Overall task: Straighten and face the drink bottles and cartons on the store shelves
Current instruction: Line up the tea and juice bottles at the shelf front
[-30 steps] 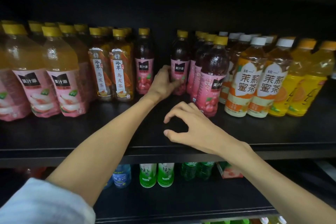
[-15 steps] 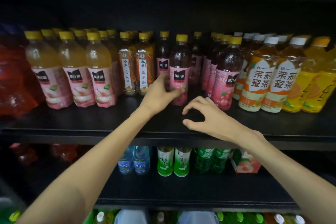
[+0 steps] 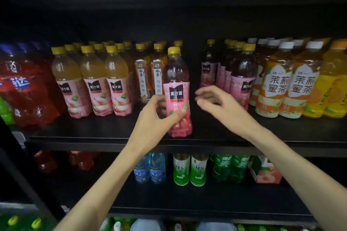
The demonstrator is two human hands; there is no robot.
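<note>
the left hand gripped the dark bottle low on its pink label, thumb across the front and fingers curled round the back. the bottle stood upright at the front edge of the shelf, label facing out, yellow cap on top, apart from the rows behind it. the right hand hovered just at three o'clock of the bottle, fingers loosely bent and spread, holding nothing and not touching it; its outline was blurred.

at nine o'clock of the bottle, set further back, stood two tea bottles with white vertical labels. further at nine o'clock were three peach bottles in a front row, pale orange with pink labels, more of them lined up behind. at the far nine o'clock edge sat red bottles, large and blurred.

at three o'clock, behind the right hand, were more dark bottles with pink labels in rows running back. next at three o'clock stood two white-capped bottles with orange and white labels, then yellow bottles at the edge.

at six o'clock, on the lower shelf, stood blue bottles, two green bottles with pale labels, darker green ones, and a carton with a peach picture.
</note>
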